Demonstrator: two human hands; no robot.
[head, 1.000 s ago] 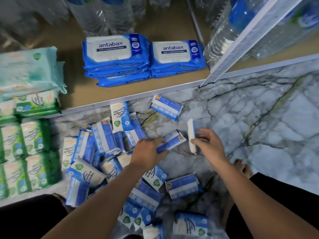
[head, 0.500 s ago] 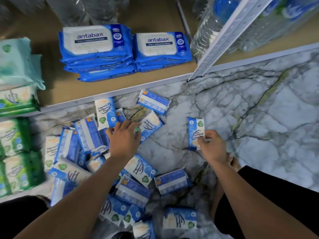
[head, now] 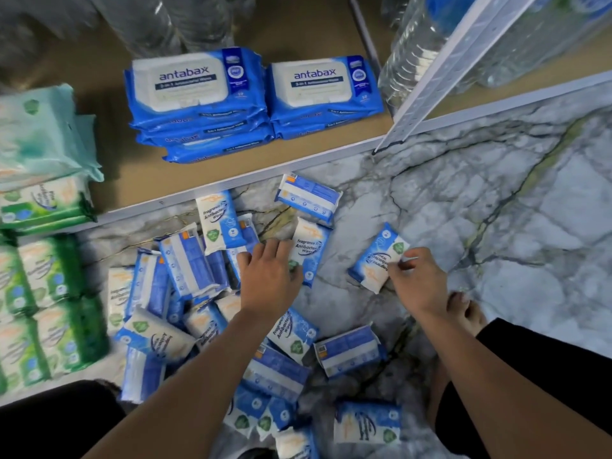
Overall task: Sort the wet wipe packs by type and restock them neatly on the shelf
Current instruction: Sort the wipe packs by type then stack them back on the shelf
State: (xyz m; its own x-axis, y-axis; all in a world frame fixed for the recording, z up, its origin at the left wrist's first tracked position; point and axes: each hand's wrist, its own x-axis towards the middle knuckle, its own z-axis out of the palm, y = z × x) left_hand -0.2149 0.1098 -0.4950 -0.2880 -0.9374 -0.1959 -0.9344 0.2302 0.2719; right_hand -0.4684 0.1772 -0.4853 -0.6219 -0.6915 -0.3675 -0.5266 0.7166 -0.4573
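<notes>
Several small blue-and-white wipe packs [head: 212, 223] lie scattered on the marble floor in front of the low shelf [head: 212, 190]. My left hand [head: 270, 276] rests palm-down on the pile, its fingertips and thumb touching a small pack [head: 311, 250] beside it. To the right, my right hand [head: 417, 279] pinches one small blue pack [head: 377, 256] by its edge, tilted just above the floor. Two stacks of large blue antabax packs [head: 195, 104] [head: 321, 94] sit side by side on the shelf board.
Green wipe packs [head: 49, 303] stand in rows at the left, with pale green packs [head: 39, 137] above them. Water bottles [head: 414, 61] fill the back and right of the shelf behind a white upright [head: 430, 77]. My bare foot [head: 463, 309] is near the right hand.
My left hand dropped the pack it held and moved left onto the pile. My right hand turned its pack from edge-on to face-up and tilted it.
</notes>
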